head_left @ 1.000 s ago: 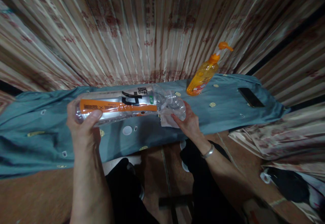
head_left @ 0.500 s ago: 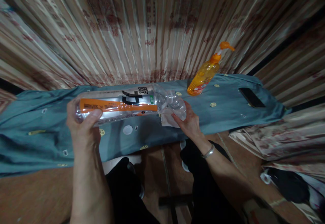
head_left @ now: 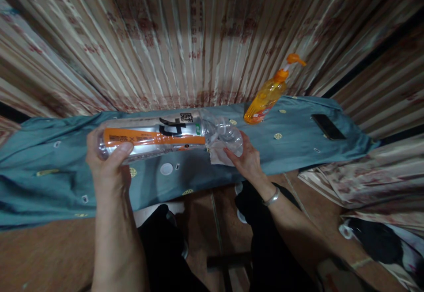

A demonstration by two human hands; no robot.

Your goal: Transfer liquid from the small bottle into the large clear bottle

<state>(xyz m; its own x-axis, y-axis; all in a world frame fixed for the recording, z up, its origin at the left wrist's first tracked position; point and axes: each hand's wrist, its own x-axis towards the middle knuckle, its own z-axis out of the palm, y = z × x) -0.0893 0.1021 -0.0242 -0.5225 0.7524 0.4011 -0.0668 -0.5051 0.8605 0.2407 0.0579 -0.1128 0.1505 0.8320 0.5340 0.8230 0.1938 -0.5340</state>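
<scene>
My left hand (head_left: 111, 155) is wrapped round the base of a large clear plastic bottle (head_left: 155, 137) with an orange and silver label. The bottle lies sideways above the cloth, its neck pointing right. At its mouth is a small clear plastic cup-like piece (head_left: 234, 141), held in the closed fingers of my right hand (head_left: 245, 155). Whether the neck sits inside that piece is hard to tell. Under it a pale paper piece (head_left: 220, 156) lies on the cloth. A round white disc, perhaps a cap (head_left: 166, 168), rests below the bottle.
A pump bottle of orange liquid (head_left: 265, 100) stands at the back of the blue-green cloth (head_left: 202, 181). To its right lies a dark phone (head_left: 327, 127). Pleated curtains (head_left: 198, 40) hang behind. My legs and a dark stool bar (head_left: 228, 261) are below.
</scene>
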